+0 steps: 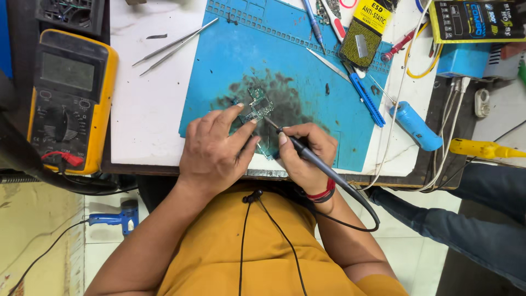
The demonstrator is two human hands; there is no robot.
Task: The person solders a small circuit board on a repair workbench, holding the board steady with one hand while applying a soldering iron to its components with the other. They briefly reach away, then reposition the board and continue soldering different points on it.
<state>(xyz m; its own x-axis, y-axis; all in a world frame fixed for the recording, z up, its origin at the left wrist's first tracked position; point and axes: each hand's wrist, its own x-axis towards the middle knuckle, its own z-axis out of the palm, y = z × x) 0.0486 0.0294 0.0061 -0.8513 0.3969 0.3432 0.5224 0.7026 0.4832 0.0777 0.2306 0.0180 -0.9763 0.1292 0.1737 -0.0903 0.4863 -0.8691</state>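
1. One small green circuit board (257,108) lies on the stained blue rubber work mat (230,60).
2. Left hand (216,151), fingers curled, pins the board's edge with its fingertips.
3. Right hand (304,153) grips one black soldering iron (307,156) like a pen, tip at the board.
4. Two metal tweezers (172,46) lie beside one yellow multimeter (71,98).

Bright, even light; sharp, soft shadows.

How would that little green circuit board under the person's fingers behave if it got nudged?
The circuit board looks thin, flat and small, so it is probably light and would slide on the blue mat; perhaps that is why the left hand pins it. It seems stiff, not floppy. Its tiny parts look fragile near the tip of the soldering iron in the right hand.
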